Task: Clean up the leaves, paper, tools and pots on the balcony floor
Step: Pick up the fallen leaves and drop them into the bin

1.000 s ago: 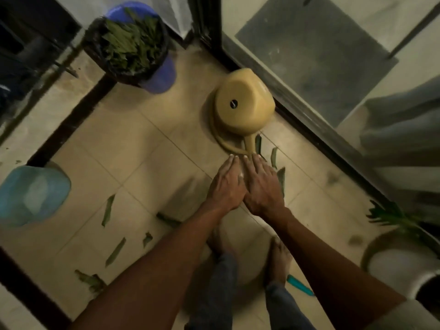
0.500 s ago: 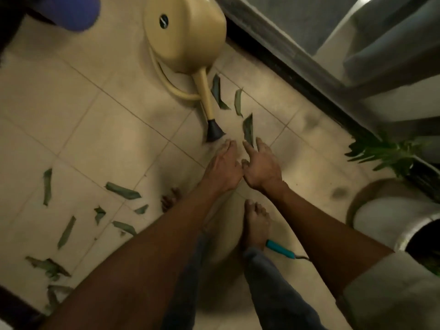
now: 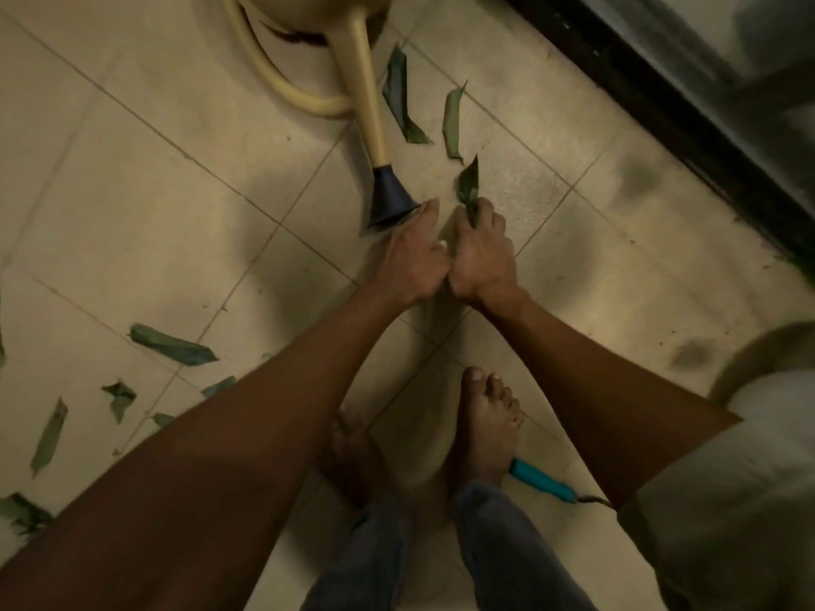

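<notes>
Half a second ago your right hand (image 3: 483,253) only reached toward the leaf (image 3: 469,187); now its fingers are curled round it just beside the watering can's spout (image 3: 390,200). Your left hand (image 3: 412,253) looks loosely curled and empty (blur makes that uncertain). First pickup underway; other leaves (image 3: 172,346) lie scattered on the tiles.

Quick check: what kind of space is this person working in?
Likely a home balcony used for plants: a tiled floor, a yellow watering can lying on it, cut leaves scattered about, and a dark sliding-door track along one edge.
</notes>
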